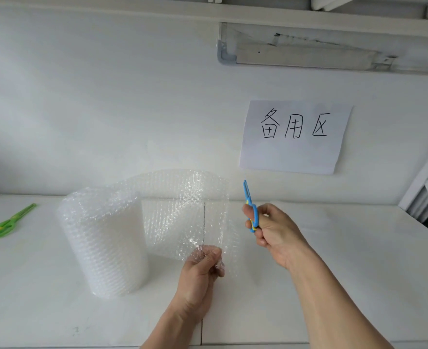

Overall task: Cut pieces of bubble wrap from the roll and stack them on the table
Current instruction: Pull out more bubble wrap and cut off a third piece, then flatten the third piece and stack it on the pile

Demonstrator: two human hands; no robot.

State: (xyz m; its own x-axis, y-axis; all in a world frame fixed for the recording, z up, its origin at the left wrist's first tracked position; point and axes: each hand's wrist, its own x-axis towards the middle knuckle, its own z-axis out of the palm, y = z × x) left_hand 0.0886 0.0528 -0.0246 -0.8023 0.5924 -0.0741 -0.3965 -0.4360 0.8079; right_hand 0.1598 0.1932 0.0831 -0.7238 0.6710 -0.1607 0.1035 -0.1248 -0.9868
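A roll of clear bubble wrap (104, 243) stands upright on the white table (346, 273), left of centre. A loose sheet (182, 210) is pulled off it to the right and arches above the table. My left hand (200, 275) pinches the sheet's lower edge between thumb and fingers. My right hand (273, 230) is just right of the sheet's free edge and grips blue scissors (250, 207), blades closed and pointing up, apart from the wrap.
Green scissors (9, 221) lie at the table's far left. A paper sign with handwritten characters (296, 136) hangs on the white wall behind. A white frame (424, 182) stands at the right edge. A seam (202, 328) runs across the table top.
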